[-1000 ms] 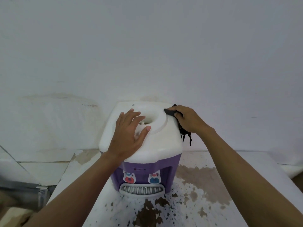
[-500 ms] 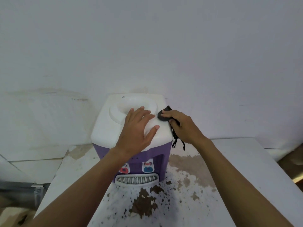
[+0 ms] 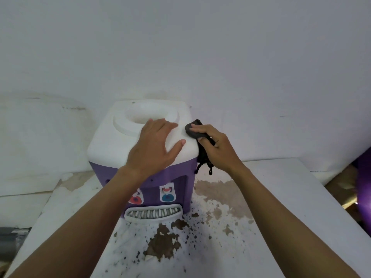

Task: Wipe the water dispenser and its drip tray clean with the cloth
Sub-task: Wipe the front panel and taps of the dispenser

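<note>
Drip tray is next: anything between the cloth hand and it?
Nothing visible: the right hand with the cloth has a free path down to the drip tray; the left forearm only passes its left end.

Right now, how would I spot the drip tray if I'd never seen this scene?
Find the white table with peeling paint; on it stands the purple water dispenser with a white top. The drip tray juts from its base at the front, below the red tap and blue tap, the only pale grey, slotted part.
</note>
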